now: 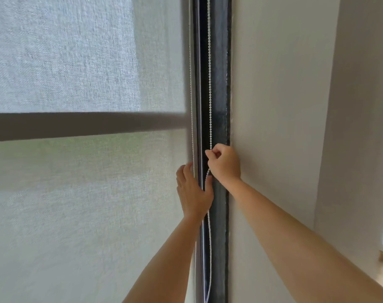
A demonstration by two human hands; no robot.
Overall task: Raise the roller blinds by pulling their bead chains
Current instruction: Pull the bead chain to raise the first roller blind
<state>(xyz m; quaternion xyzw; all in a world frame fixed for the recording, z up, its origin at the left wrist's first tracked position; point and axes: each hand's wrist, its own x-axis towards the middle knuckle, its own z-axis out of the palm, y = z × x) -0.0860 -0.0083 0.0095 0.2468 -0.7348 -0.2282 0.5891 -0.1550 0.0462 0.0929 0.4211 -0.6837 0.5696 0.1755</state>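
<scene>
**Both hands at the bead chain**

The white bead chain point(209, 84) hangs along the dark window frame point(221, 84), at the right edge of the grey roller blind point(77, 193). The right hand point(225, 164) pinches its right strand, fingers point(210, 153) clenched on the beads. Just below, the left hand point(194, 191) lies loosely spread by the left strand, grasping nothing clearly. A pale wall point(284, 106) adjoins the frame.

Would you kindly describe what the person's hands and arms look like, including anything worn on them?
Both forearms are bare up to the frame's edge, with no sleeves showing. The left hand and right hand wear no gloves, and no rings, watch or bracelets are visible. Fingernails look short and unpainted.
</scene>
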